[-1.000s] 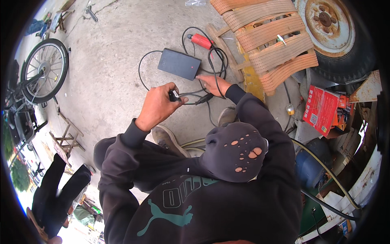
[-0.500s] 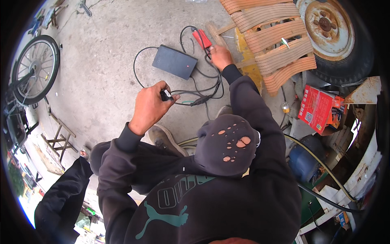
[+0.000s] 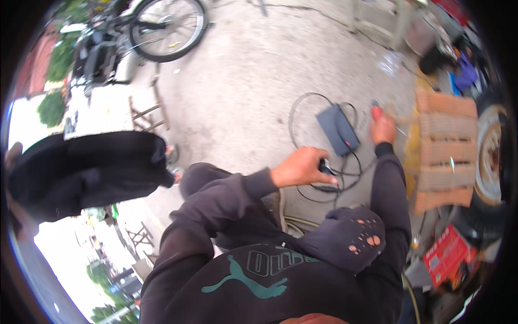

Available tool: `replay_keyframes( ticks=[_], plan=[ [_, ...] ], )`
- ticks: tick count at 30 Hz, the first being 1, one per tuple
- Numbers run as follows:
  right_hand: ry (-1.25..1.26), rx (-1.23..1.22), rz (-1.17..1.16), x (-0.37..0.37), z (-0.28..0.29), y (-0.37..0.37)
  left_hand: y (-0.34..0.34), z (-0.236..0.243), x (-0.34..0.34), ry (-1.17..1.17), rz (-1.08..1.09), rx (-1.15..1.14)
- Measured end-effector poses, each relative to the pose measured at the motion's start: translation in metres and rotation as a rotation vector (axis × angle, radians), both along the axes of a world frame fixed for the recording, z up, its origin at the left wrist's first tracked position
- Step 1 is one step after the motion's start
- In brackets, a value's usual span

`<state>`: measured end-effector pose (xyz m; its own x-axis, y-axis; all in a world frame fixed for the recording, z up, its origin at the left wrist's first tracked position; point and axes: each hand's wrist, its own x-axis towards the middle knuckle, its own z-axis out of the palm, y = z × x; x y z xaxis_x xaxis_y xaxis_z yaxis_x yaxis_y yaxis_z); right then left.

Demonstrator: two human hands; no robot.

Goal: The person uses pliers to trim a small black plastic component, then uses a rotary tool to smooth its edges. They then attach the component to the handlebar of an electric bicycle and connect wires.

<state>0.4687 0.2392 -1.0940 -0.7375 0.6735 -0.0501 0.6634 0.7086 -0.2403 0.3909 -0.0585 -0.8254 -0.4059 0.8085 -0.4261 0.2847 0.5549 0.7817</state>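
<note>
On the concrete floor lies a dark grey charger box point(image 3: 330, 125) with a small red light, a black cable point(image 3: 291, 121) looping from it. My left hand point(image 3: 302, 167) is closed around a small black connector point(image 3: 324, 166), held above the coiled cables. Farther right, my right hand point(image 3: 383, 128) grips a red object with a greyish tip point(image 3: 376, 112). Its kind is hard to make out, and my fingers cover much of it. My torn trouser knee point(image 3: 356, 237) is bent between my arms.
Orange slatted webbing point(image 3: 447, 156) on a wooden frame lies at the right, beside a rusty wheel point(image 3: 491, 154). Below it sits a red box point(image 3: 448, 256). A bicycle wheel point(image 3: 168, 27) stands far left. Another person's black-clothed limb point(image 3: 97, 175) reaches in at the left.
My view has swung left, so the floor things appear farther right, with some blur. Both hands keep hold of the same things: the black connector and the red object.
</note>
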Motion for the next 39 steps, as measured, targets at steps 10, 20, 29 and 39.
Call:
replay_keyframes(
  ticks=[10,20,29,39],
  plan=[
    [0.438,-0.333,-0.05,0.09,0.093,-0.074,0.003,0.025,0.017,-0.184,0.036,0.147],
    [1.525,-1.511,0.215,0.152,0.353,-0.085,0.027,0.015,-0.007,-0.469,0.228,0.028],
    [1.298,-1.127,-0.261,0.168,0.481,-0.095,0.078,0.013,-0.013,-0.801,0.342,0.214],
    [1.007,-0.811,-0.368,0.118,0.479,-0.107,0.09,0.042,-0.024,-1.298,0.217,0.603]
  ],
)
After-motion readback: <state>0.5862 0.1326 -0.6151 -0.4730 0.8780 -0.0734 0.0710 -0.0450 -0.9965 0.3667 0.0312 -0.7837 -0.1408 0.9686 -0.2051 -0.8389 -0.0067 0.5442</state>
